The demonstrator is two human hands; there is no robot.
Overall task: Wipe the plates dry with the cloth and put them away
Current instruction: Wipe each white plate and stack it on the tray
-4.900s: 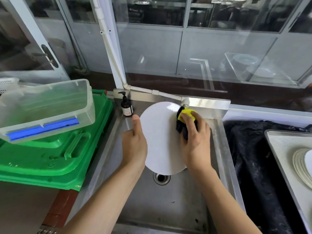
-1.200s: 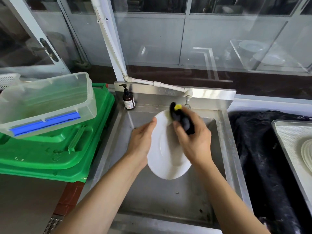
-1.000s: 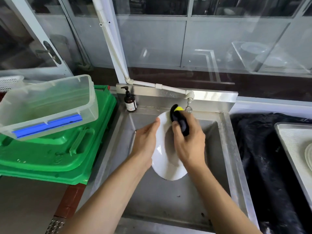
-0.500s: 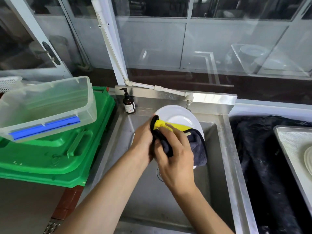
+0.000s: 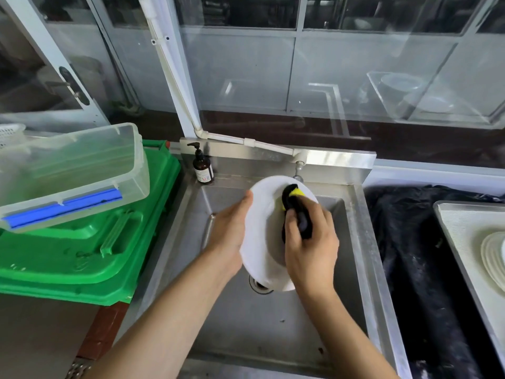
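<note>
Now, stage: you are mid-wipe on one plate, so by my read the drying step is under way and nothing from this plate is put away yet.
Plate: white, held up on edge over the sink, at 12 o'clock from you, above the drain.
Left hand: you hold the plate by its rim at 9 o'clock, fingers behind it and hidden, thumb along the edge.
Right hand: your fingers are curled tight round the cloth, pressing it on the plate's face at about 2 o'clock.
Cloth: dark with a yellow patch, bunched small.
Done: a stack of plates lies on the tray at 3 o'clock; whether those are dried I cannot tell.
Left: finish this plate, then set it away, likely on that stack.
Change: half a second ago the cloth was spread over the plate's lower part and the plate faced you more; now the cloth is balled up and the plate is turned edge-on.
</note>
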